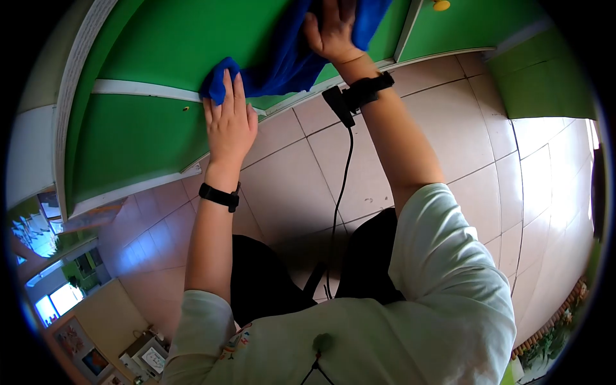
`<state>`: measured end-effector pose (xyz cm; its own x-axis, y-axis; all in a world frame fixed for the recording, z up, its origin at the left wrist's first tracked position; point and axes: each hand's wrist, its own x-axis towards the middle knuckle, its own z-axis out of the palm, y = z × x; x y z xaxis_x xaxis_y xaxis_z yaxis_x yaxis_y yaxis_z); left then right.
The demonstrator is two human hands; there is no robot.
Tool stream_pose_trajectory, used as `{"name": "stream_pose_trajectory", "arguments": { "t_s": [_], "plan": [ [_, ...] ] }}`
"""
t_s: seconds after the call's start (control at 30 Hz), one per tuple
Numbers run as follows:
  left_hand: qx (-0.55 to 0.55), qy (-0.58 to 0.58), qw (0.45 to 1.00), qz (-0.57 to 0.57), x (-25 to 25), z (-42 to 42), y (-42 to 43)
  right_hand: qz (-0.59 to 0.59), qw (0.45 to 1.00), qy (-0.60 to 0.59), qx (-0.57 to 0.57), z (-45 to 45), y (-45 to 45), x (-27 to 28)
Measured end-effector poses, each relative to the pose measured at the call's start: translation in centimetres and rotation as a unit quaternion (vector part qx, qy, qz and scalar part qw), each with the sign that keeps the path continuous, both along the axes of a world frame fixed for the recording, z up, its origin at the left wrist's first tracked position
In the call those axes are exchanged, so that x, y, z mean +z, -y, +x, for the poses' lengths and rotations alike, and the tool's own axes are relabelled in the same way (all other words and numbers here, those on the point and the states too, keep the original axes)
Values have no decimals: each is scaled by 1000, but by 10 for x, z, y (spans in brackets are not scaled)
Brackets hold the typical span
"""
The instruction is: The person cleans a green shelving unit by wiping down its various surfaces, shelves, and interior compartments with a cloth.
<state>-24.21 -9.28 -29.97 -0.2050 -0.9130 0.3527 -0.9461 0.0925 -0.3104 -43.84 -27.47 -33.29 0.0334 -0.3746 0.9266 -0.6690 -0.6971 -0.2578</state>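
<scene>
A blue cloth (279, 72) is observed against the green panels (186, 45) of a white-trimmed furniture front, at the upper part of the view. The near end of the cloth is pressed by the left hand (231, 130); its fingers (239, 93) are extended, with slight gaps between them, and are not closed around the fabric. The cloth is also covered in part by the right hand (335, 38). The thumb is held apart, but the fingertips are cut off by the upper frame edge, so whether the fabric is gripped cannot be told. A black band (220, 197) is worn on the left wrist. A black strap (364, 92) with an attached device is worn on the right, from which a black cable (338, 205) is hung above the tiled floor (282, 186). A yellow knob (441, 5) is noted at upper right.
</scene>
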Motion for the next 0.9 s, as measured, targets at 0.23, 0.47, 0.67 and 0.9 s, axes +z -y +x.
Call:
{"name": "stream_pose_trajectory", "arguments": {
  "t_s": [0.23,0.47,0.67,0.9],
  "plan": [
    [-20,9,1000,21,13,-6,5,113,962,229,-102,2,5,-32],
    [-22,3,997,79,38,-3,-10,489,778,325,-222,100,-33,-111],
    [-44,-40,996,71,47,14,-23,331,854,387,-110,77,-42,-70],
    [-70,-186,979,35,50,-12,-14,50,995,83,-21,-6,-9,-4]
  ]
}}
